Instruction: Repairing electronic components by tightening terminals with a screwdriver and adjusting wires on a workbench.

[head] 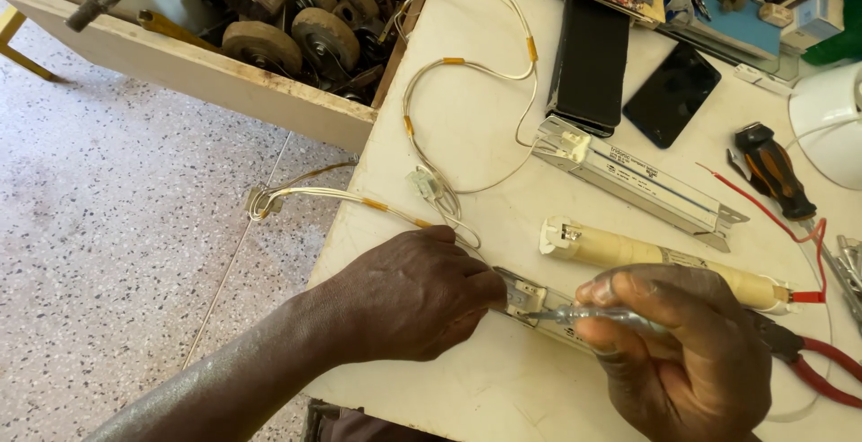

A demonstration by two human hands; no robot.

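Where hands (557,334) work, white table (467,137), speckled floor (117,227)

Both hands, left (409,294) and right (682,348), are bare, without sleeves.

Bright even daylight, soft shadows, sharp focus, no glare

Ballast (525,298) is placed on table (467,137) between both hands; tube (664,258) at one o'clock, phone (672,94) at twelve.
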